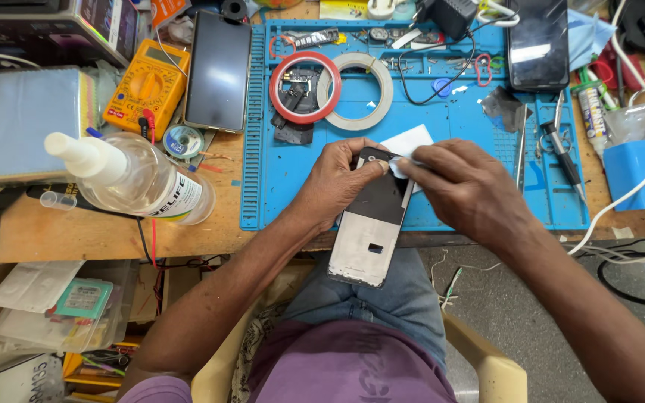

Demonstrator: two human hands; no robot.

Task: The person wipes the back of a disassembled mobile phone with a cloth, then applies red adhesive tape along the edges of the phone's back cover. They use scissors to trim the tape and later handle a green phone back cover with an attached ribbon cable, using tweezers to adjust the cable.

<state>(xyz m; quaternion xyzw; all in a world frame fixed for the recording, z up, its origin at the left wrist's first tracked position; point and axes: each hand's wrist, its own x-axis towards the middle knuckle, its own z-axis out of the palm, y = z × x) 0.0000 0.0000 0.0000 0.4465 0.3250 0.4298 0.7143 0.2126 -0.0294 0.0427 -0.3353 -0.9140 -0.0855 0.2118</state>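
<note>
Purple short-sleeved shirt, blue denim trousers, both forearms bare, no rings or watch visible.

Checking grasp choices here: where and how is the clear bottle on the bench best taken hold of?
Grip the bottle around its wide clear body, coming from above. It lies on its side with the white nozzle pointing left; the body is its broadest part, while the nozzle is narrow. The multimeter sits close behind it.
</note>
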